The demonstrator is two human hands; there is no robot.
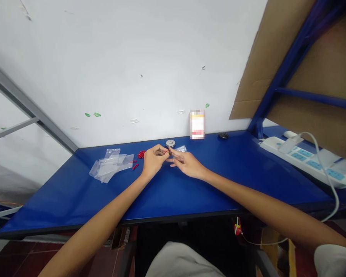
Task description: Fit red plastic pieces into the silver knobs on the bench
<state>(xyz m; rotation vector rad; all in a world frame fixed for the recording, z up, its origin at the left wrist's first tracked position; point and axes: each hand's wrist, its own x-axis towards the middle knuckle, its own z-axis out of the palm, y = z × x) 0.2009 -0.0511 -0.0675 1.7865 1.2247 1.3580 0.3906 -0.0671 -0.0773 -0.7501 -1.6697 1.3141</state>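
My left hand point(154, 161) and my right hand point(188, 164) meet over the middle of the blue table. Between their fingertips is a small dark round piece point(168, 150) with a bit of red at its edge; its kind is too small to make out. Both hands are closed in a pinch around it. Just behind the fingers lies a silver round metal piece point(170, 143). A small clear bag point(181, 149) with tiny pieces is partly covered by my right hand. Left of my left hand lie a pile of red pieces point(141, 154) and a loose red piece point(135, 166).
Clear plastic bags point(111, 165) lie on the left of the blue table point(167, 200). A black round piece point(223, 135) sits near the wall, beside a blurred upright card point(197, 125). At right is a white power strip point(308, 159) with a cable, below a blue metal frame point(285, 65).
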